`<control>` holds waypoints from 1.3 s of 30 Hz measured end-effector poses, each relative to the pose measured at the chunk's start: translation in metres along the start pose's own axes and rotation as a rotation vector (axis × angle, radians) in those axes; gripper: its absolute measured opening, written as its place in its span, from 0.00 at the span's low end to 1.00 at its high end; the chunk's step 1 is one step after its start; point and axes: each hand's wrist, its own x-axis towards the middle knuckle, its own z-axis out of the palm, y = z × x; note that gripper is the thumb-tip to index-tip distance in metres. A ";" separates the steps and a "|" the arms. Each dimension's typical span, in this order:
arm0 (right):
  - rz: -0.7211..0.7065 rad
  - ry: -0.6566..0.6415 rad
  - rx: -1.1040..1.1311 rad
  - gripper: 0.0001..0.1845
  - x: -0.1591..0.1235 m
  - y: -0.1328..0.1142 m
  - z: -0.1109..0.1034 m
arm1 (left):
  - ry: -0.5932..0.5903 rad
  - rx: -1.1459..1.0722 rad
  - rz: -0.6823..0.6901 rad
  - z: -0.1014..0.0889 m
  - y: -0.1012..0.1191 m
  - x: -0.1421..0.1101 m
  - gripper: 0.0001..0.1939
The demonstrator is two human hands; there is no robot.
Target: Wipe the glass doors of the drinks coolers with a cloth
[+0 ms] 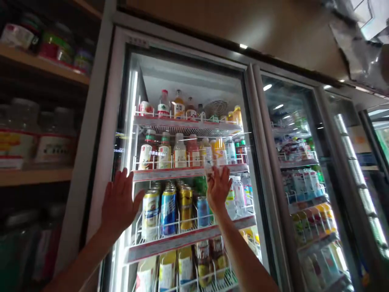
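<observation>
My left hand (121, 200) is raised in front of the left side of the fridge door frame (105, 134), its fingers stretched up and its thumb spread to the right. Whether it touches the frame or the glass, I cannot tell. Further right, my right hand (218, 188) reaches up with fingers spread, its tips overlapping the edge of the second shelf (179, 173). Close behind those fingertips are a pale-labelled bottle (208, 153) and an orange juice bottle (219, 151). A blurred, clear patch at the fingers is hard to make out; no grip on a bottle shows plainly.
Below stand gold cans (186, 207), a blue can (168, 211) and yellow drink bottles (167, 267). Bottles such as a red-capped one (164, 103) line the top shelf. More glass-door fridges (296, 170) continue rightward. Wooden shelves (39, 176) with jars are at left.
</observation>
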 end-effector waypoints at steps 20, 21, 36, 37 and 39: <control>-0.393 -0.256 0.054 0.26 0.057 0.007 -0.002 | -0.015 -0.011 -0.027 0.007 0.026 0.055 0.33; -0.332 -0.235 0.020 0.26 0.063 0.020 -0.004 | -0.018 -0.018 -0.025 0.007 0.025 0.055 0.33; 0.163 -0.036 -0.168 0.24 0.131 0.092 -0.013 | 0.014 0.043 -0.004 0.010 0.024 0.053 0.32; 0.204 -0.010 -0.169 0.24 0.134 0.087 -0.009 | 0.017 0.049 -0.005 0.010 0.024 0.053 0.32; 0.111 -0.045 -0.128 0.25 0.130 0.060 0.001 | 0.020 0.057 -0.007 0.012 0.023 0.053 0.32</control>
